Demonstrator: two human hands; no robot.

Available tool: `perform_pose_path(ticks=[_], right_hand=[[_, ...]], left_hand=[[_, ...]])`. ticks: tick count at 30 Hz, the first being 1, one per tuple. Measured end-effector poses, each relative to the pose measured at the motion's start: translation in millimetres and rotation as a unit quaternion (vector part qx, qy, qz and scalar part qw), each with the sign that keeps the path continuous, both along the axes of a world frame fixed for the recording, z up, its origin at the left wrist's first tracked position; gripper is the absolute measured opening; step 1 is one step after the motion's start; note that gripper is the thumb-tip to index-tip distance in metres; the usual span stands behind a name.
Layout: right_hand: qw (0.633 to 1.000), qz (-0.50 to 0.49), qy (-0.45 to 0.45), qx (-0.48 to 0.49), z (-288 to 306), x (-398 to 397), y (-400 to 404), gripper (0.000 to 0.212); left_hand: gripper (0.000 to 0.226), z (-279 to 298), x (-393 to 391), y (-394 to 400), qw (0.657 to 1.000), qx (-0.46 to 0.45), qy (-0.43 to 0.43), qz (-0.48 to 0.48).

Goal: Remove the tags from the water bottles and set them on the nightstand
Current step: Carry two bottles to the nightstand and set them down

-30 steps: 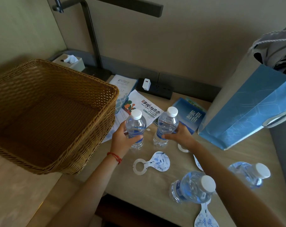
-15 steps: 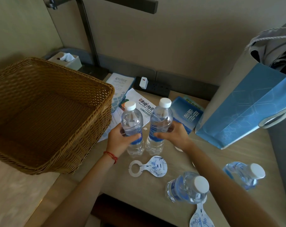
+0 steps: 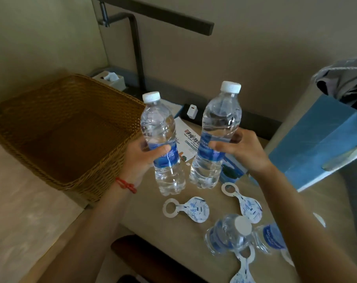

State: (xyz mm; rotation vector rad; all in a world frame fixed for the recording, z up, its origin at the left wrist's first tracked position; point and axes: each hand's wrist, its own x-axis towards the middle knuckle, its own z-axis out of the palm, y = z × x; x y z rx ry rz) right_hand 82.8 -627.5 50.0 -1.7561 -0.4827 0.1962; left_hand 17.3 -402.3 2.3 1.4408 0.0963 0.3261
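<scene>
Worktop [image 3: 151,227] carries the items. Wicker basket [image 3: 57,135] stands off its left edge. Left hand [image 3: 140,158] holds one bottle [image 3: 163,144] upright above the worktop's middle; right hand [image 3: 245,154] holds a second bottle [image 3: 216,137] upright just to its right, bases apart from the surface. Two loose tags [image 3: 188,208] [image 3: 245,202] lie flat nearer the front. Two further bottles [image 3: 228,233] [image 3: 272,237] stand at the front right. Leaflets [image 3: 186,137] lie behind the held bottles. Paper bag [image 3: 320,139] stands at the right edge; tissue box [image 3: 111,79] sits in the rear left corner.
</scene>
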Motion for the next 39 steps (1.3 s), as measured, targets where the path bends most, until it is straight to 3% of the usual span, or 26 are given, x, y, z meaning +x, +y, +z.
perform_pose_path(ticks=[9,19,28,31,39], right_hand=[[0.994,0.105,-0.016,-0.015,28,-29,20,0.023],[0.989,0.144,-0.032,-0.023,45,-92,84,0.030],[0.982,0.186,-0.005,0.026,33,-185,206,0.027],[0.975,0.216,0.011,0.047,27,-215,254,0.029],[0.940,0.333,0.064,0.037,14,-285,380,0.022]], left_hand=[[0.026,21,-49,21,0.997,-0.006,-0.031,0.075],[0.021,32,-128,83,0.993,0.010,-0.063,0.102],[0.026,27,-247,192,0.983,-0.010,-0.036,0.181],[0.018,24,-289,226,0.975,-0.015,-0.031,0.221],[0.017,15,-413,294,0.920,-0.038,0.002,0.391]])
